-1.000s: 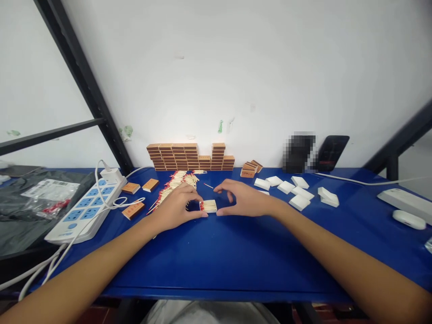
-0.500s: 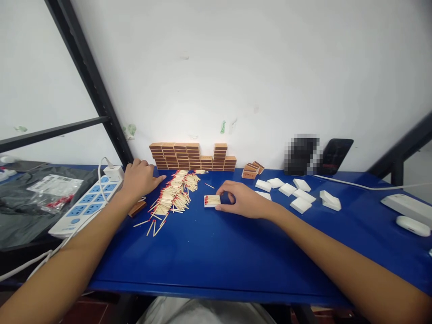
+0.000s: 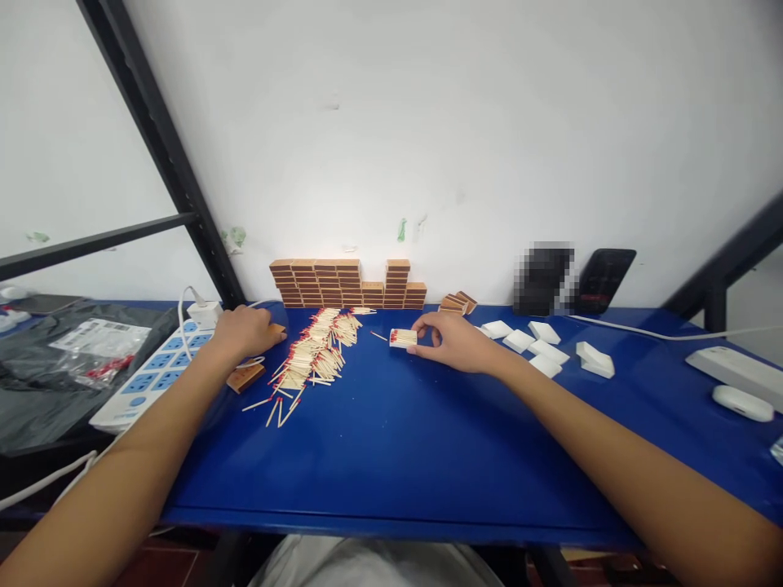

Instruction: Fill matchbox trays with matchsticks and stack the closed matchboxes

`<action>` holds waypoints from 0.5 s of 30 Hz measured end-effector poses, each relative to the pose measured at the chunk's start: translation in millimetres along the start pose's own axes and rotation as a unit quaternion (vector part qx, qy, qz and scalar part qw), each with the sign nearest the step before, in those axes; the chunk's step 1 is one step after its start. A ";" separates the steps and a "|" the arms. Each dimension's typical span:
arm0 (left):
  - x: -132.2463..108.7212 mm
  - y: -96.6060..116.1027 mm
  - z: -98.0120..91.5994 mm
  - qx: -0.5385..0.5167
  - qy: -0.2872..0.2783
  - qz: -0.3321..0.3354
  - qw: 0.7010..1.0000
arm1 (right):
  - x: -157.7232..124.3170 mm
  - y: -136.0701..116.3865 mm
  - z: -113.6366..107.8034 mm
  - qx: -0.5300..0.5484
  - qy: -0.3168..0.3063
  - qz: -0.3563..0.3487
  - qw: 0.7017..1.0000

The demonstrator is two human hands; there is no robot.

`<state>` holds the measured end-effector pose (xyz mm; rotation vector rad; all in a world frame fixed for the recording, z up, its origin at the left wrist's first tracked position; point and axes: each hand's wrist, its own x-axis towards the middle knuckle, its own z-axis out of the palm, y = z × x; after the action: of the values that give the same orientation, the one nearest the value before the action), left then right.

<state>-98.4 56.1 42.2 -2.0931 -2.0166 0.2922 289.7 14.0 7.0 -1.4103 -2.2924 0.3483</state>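
Observation:
My right hand (image 3: 449,341) pinches a small white matchbox tray (image 3: 396,345) by its right end, low over the blue table. Red-headed matches (image 3: 404,335) lie side by side in this tray. Toward the back left, my left hand (image 3: 241,333) is closed on a brown matchbox sleeve (image 3: 277,332), mostly hidden by the fingers. Another sleeve (image 3: 245,376) rests on the table below that wrist. Between the hands spreads a heap of loose matches (image 3: 311,350), and a single match (image 3: 378,335) lies just left of the tray.
Stacked matchboxes (image 3: 330,284) line the wall, with several loose sleeves (image 3: 457,302) to their right. White trays (image 3: 549,352) are scattered at right, before two dark phones (image 3: 605,281). A power strip (image 3: 152,371) with white cables and a dark plastic bag (image 3: 49,383) are at left.
My right hand has moved the filled tray right and slightly back. My left hand has shifted a little left and down, and now grips a brown sleeve.

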 end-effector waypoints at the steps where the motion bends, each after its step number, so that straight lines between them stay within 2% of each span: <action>1: 0.1 -0.6 0.1 -0.010 -0.006 0.000 1.000 | 0.0 1.2 0.1 -0.002 -0.002 0.000 1.000; 4: 1.4 -2.0 1.6 -0.035 0.027 -0.001 0.999 | 0.1 2.0 -0.4 -0.001 0.002 -0.007 1.000; 6: 1.8 -0.6 2.0 -0.065 0.084 0.013 0.994 | -0.2 -0.8 -1.2 0.003 0.015 -0.007 1.000; 8: 0.1 5.8 1.6 -0.131 0.158 0.055 0.977 | -1.0 -6.0 -1.9 0.016 0.033 0.005 0.999; 10: -5.0 19.1 1.2 -0.226 0.214 0.127 0.942 | -2.2 -13.0 -1.7 0.040 0.050 0.019 0.998; 13: -19.1 47.7 1.3 -0.336 0.221 0.248 0.882 | -4.2 -23.6 1.0 0.076 0.082 0.024 0.993; 15: -30.5 65.6 1.9 -0.372 0.219 0.293 0.853 | -5.4 -29.1 4.2 0.090 0.102 0.013 0.991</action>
<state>-37.5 23.4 20.9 -2.8279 -1.2647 -0.9547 267.0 -3.9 14.4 -1.3209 -2.0269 0.3887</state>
